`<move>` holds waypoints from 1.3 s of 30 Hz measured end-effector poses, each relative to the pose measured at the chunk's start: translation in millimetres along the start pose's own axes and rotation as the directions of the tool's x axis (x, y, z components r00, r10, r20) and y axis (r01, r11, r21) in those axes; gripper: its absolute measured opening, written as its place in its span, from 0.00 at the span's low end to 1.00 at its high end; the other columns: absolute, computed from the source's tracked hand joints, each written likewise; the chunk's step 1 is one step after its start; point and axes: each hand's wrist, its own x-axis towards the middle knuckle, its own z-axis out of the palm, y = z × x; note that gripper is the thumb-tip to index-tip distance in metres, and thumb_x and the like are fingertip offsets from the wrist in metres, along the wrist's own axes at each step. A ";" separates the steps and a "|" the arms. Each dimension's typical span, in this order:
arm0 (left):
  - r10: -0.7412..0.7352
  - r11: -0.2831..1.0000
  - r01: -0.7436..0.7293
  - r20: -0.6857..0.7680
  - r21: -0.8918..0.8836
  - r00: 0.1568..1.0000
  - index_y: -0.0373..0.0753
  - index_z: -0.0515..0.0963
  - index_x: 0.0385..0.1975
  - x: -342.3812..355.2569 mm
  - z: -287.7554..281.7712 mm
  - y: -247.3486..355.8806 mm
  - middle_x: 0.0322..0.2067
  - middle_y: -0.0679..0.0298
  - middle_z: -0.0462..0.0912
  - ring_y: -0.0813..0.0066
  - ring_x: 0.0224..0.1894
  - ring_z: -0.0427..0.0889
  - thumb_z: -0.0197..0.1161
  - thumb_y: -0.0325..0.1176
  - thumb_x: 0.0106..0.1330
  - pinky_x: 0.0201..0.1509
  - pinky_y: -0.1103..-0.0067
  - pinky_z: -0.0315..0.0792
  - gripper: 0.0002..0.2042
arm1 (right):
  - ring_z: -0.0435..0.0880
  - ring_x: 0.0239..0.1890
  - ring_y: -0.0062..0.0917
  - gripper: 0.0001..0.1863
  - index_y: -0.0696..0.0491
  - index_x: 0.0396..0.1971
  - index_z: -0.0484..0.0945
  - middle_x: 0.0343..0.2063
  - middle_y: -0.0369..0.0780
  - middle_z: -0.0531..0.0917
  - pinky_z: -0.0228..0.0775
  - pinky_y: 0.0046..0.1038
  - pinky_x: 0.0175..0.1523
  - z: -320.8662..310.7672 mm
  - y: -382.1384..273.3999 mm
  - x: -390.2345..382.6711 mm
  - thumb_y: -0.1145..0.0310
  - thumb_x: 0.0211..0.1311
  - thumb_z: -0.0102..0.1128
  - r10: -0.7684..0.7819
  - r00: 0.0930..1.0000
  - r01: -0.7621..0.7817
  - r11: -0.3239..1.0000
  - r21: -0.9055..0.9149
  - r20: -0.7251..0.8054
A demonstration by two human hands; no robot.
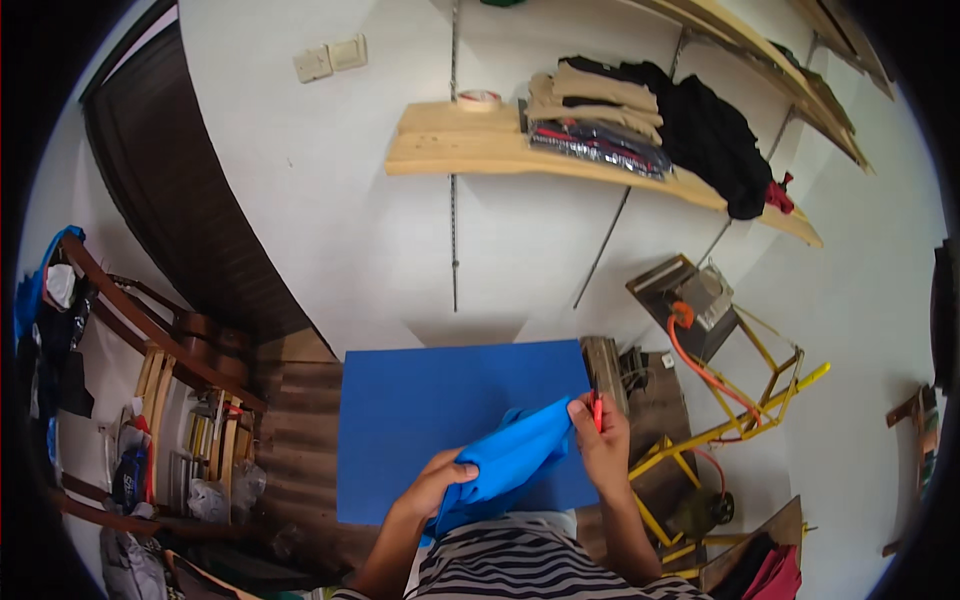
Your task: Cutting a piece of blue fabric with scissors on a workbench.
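Observation:
A bright blue piece of cloth (518, 456) stretches between my hands, bunched and folded, above the near part of a dark blue table top (420, 410). My left hand (440, 482) grips its lower left end, thumb on top. At the cloth's upper right corner, my right hand (604, 452) pinches the edge between thumb and fingers. Tucked in that same hand is a small red-handled tool (598, 412) with a dark, thin tip; its exact kind is too small to make out. Part of the cloth hangs down against my striped shirt.
Beyond the table, a wooden wall shelf (450, 150) bears folded clothes (600, 100) and a tape roll (478, 100). A yellow metal frame with a machine (700, 300) stands at the right. On the left are a cluttered wooden rack (160, 385) and a dark door (190, 170).

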 end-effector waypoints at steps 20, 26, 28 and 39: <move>0.178 0.858 -0.112 0.085 -0.501 0.980 0.24 0.63 0.58 15.2 -2.1 -22.6 0.52 0.45 0.74 0.55 0.51 0.77 0.60 0.41 0.57 0.56 0.66 0.71 0.33 | 0.63 0.25 0.09 0.09 0.55 0.32 0.74 0.22 0.28 0.69 0.56 0.15 0.29 35.4 22.0 29.4 0.65 0.63 0.60 0.022 0.999 -0.027 0.986 -0.162 -0.028; 0.224 0.834 -0.276 -0.165 -0.478 0.961 0.30 0.71 0.48 9.7 3.2 -15.6 0.50 0.50 0.76 0.56 0.49 0.77 0.55 0.44 0.60 0.58 0.64 0.70 0.24 | 0.67 0.25 0.12 0.12 0.57 0.42 0.67 0.23 0.32 0.73 0.60 0.17 0.30 39.6 -0.9 -9.3 0.68 0.64 0.57 -0.018 0.993 0.030 0.994 -0.106 0.113; 0.224 0.825 -0.270 -0.150 -0.496 0.963 0.29 0.70 0.50 11.1 2.8 -18.8 0.51 0.49 0.76 0.56 0.50 0.76 0.54 0.44 0.60 0.58 0.64 0.69 0.25 | 0.68 0.27 0.12 0.12 0.57 0.43 0.65 0.24 0.32 0.74 0.61 0.16 0.31 41.5 -2.1 -17.1 0.70 0.65 0.55 -0.029 0.987 0.061 0.977 -0.203 0.156; 0.288 0.802 -0.255 -0.023 -0.540 0.957 0.26 0.65 0.57 12.8 0.9 -34.5 0.56 0.44 0.71 0.51 0.54 0.73 0.52 0.45 0.59 0.61 0.61 0.66 0.31 | 0.83 0.25 0.35 0.15 0.58 0.36 0.69 0.26 0.48 0.82 0.73 0.30 0.29 44.4 11.5 -26.9 0.66 0.57 0.63 -0.145 0.982 0.184 0.892 -0.413 0.123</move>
